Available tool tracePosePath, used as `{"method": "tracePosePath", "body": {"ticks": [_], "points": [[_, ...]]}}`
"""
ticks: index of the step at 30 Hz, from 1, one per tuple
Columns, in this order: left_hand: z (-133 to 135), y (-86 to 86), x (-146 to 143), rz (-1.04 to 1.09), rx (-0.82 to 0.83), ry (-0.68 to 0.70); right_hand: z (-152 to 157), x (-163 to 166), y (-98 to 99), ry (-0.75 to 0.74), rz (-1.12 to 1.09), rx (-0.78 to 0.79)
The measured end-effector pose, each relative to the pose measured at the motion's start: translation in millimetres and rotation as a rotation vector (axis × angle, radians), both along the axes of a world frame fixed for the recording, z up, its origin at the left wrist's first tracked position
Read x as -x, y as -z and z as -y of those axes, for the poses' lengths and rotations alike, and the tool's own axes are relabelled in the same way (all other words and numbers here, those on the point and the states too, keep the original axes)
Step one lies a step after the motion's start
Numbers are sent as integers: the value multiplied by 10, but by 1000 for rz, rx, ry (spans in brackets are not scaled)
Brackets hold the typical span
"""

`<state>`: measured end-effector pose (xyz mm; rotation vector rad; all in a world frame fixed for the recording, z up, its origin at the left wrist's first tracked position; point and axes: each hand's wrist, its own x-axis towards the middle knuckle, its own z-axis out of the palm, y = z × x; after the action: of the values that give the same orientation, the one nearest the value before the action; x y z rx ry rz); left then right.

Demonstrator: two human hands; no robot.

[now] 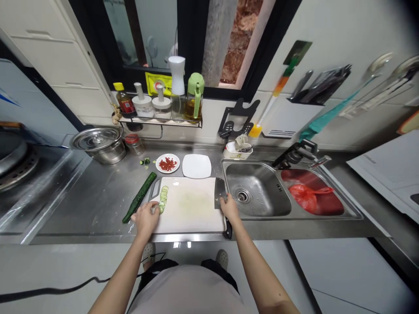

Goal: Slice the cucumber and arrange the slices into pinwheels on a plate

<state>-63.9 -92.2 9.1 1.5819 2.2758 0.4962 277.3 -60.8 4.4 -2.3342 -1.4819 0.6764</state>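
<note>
At the left end of the white cutting board [190, 205], my left hand [145, 219] is closed, thumb and fingertips at the near end of an overlapping row of cucumber slices [164, 194]. My right hand [231, 209] grips a cleaver [220, 188] at the board's right edge, around where blade and handle meet. The broad blade lies over the board, and the black handle shows below the hand. A long cucumber [140, 197] rests on the steel counter, left of the board. Behind the board are a plate of chopped red pieces [168, 164] and a bare white plate [197, 166].
Small cucumber scraps [145, 161] lie near a red-lidded jar [133, 144] and a lidded steel pot [101, 144]. To the right is a double sink [258, 187], with a red plastic bag [306, 198] in its far basin. Seasoning bottles line a wall rack [160, 121].
</note>
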Motion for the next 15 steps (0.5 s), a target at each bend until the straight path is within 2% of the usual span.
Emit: {"method": "tracePosePath", "body": {"ticks": [4, 9, 15], "points": [[-44, 32, -107, 52, -51, 8, 13, 30, -92, -21, 185, 30], [-129, 13, -340, 131, -74, 41, 26, 91, -204, -22, 309, 152], [-435, -66, -705, 264, -44, 52, 12, 108, -272, -74, 369, 218]]}}
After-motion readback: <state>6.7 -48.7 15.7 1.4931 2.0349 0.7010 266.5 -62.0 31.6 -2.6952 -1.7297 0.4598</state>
